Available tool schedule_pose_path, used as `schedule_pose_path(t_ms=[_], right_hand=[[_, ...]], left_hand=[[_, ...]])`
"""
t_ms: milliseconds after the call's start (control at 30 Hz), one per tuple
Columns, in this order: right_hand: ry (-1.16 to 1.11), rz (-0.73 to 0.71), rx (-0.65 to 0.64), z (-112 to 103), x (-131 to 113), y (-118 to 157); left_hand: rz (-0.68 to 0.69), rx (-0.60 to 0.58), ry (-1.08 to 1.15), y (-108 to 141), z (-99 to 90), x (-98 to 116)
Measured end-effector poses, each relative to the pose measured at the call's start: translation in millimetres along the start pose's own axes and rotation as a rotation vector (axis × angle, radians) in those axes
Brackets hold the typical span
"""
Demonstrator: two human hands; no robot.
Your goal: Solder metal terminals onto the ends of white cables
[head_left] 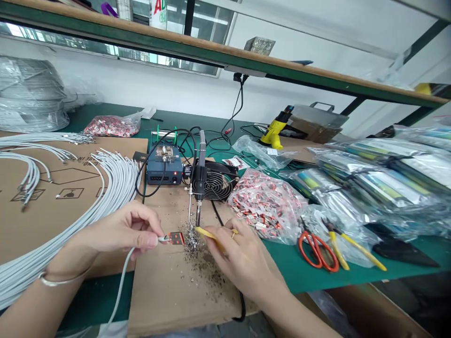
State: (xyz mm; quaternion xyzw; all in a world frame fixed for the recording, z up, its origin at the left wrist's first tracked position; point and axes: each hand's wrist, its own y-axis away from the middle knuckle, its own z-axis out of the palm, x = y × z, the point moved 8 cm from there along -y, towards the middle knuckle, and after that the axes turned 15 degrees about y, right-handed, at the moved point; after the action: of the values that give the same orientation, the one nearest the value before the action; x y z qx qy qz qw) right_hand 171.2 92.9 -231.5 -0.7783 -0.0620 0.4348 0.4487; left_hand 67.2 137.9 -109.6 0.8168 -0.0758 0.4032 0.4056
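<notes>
My left hand (132, 232) pinches the end of a white cable (121, 277). A small red and black circuit board (176, 238) sticks out at the cable's tip, beyond my fingers. My right hand (241, 256) is closed around a thin, flat yellow piece (207, 233), whose exact kind I cannot make out. Its front end is beside the tip of a soldering iron (200, 180), which is mounted pointing down. Grey solder bits (193, 239) lie in a heap under the iron, between my two hands.
Behind the iron stand a blue soldering station (164, 166) and a black fan (214, 185). White cables (114, 188) lie in bundles at left. To the right are a bag of small boards (266, 202), red-handled scissors (319, 251), yellow-handled pliers (352, 244) and a yellow heat gun (276, 129).
</notes>
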Motion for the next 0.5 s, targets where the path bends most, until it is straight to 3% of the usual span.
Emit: schedule_pose_path(t_ms=[300, 500], right_hand=[[0.092, -0.015, 0.004, 0, -3, 3], [-0.080, 0.095, -0.031, 7, 7, 7]], left_hand=[[0.043, -0.011, 0.011, 1, 1.3, 6], [0.002, 0.034, -0.044, 0, -5.6, 1]])
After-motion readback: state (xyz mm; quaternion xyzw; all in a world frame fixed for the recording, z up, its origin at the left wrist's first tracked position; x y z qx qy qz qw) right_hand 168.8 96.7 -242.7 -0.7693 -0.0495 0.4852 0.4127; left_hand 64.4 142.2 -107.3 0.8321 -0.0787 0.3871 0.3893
